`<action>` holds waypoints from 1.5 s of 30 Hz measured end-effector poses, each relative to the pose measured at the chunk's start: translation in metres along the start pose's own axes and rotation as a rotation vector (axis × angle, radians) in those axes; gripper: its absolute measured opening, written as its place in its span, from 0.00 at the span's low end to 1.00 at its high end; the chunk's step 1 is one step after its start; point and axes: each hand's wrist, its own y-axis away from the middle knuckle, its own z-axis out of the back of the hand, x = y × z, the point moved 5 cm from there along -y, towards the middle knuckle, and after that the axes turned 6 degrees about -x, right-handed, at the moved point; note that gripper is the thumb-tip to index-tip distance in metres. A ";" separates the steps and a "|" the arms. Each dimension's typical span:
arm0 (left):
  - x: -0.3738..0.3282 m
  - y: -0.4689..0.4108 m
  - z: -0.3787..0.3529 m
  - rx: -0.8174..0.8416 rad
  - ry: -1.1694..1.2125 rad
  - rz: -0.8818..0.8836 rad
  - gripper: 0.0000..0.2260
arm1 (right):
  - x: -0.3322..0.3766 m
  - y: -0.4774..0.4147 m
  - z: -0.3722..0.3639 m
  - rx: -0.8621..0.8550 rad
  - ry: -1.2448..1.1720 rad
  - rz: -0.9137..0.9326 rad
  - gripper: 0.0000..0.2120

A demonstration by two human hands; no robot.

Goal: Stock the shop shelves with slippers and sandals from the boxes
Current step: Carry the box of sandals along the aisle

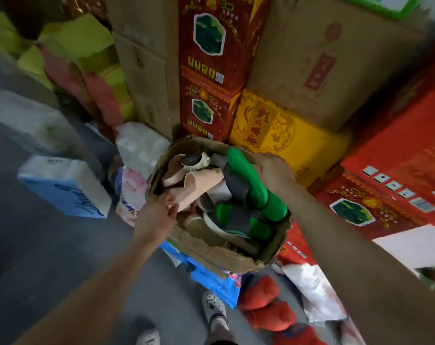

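An open cardboard box [211, 255] full of slippers sits on a pile of bags [211, 278]. Behind it are stacked red cartons [206, 58]. The right hand [273, 171] reaches over the far side of the box. Its grip is curled around a green slipper [255, 185] lying on top. The left hand [159, 212] is at the near side. Its grip touches a pink slipper [201, 181], but the blur hides whether it pinches it.

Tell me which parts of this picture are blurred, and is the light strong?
Head view: motion blur smears the left edge, streaking the white packs; the cardboard box and green slippers in the centre are sharper; light is dim and soft, without glare; the wide lens bends the stacked cartons.
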 end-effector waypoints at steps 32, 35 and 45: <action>0.063 0.005 -0.078 -0.150 0.008 0.796 0.19 | -0.094 -0.111 -0.166 0.341 -0.099 -0.154 0.17; 0.068 0.006 -0.092 -0.138 0.037 0.837 0.20 | -0.095 -0.097 -0.171 0.299 -0.120 -0.172 0.13; 0.071 0.022 -0.109 -0.242 0.262 0.992 0.21 | -0.091 -0.102 -0.173 0.351 -0.294 -0.180 0.23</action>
